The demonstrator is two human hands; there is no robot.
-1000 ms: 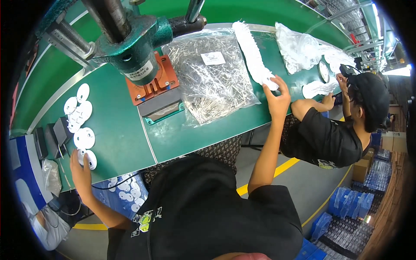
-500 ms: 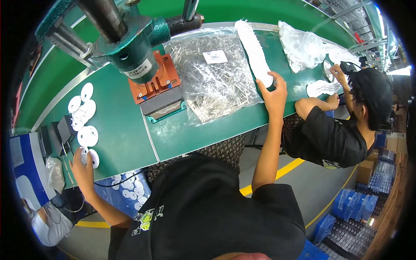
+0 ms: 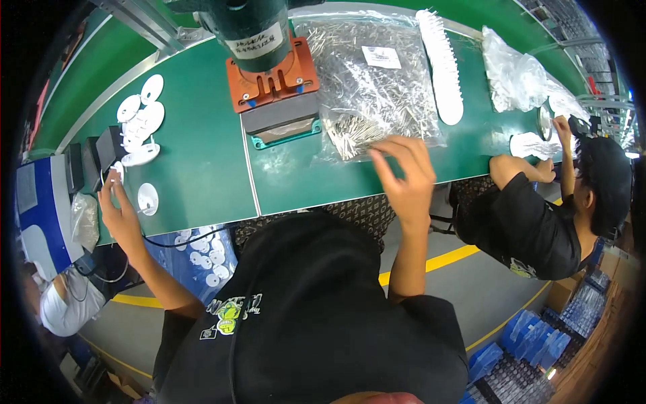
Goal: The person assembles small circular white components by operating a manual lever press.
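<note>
My left hand (image 3: 121,214) is at the left of the green bench, its fingertips closed on a small white disc (image 3: 118,168) that they partly cover. Close by lie another white disc (image 3: 148,199) and a tilted one (image 3: 141,155), with several more white discs (image 3: 144,121) clustered behind. My right hand (image 3: 409,176) hovers at the near edge of a clear plastic bag (image 3: 404,87) full of thin metal pins; its thumb and fingers are apart, and nothing shows between them. Loose pins (image 3: 352,135) spill at the bag's mouth.
A green press (image 3: 249,34) with an orange fixture (image 3: 272,84) stands mid-bench. A row of stacked white discs (image 3: 441,67) lies right of the bag. Dark blocks (image 3: 108,148) sit far left. A co-worker (image 3: 545,215) in black works at the right. Below the bench is a blue bin (image 3: 165,259) of discs.
My right hand has left the stacked white row and come left to the pin bag's mouth. My left hand has moved away from the nearest disc, and a disc behind it has tipped. The view has shifted.
</note>
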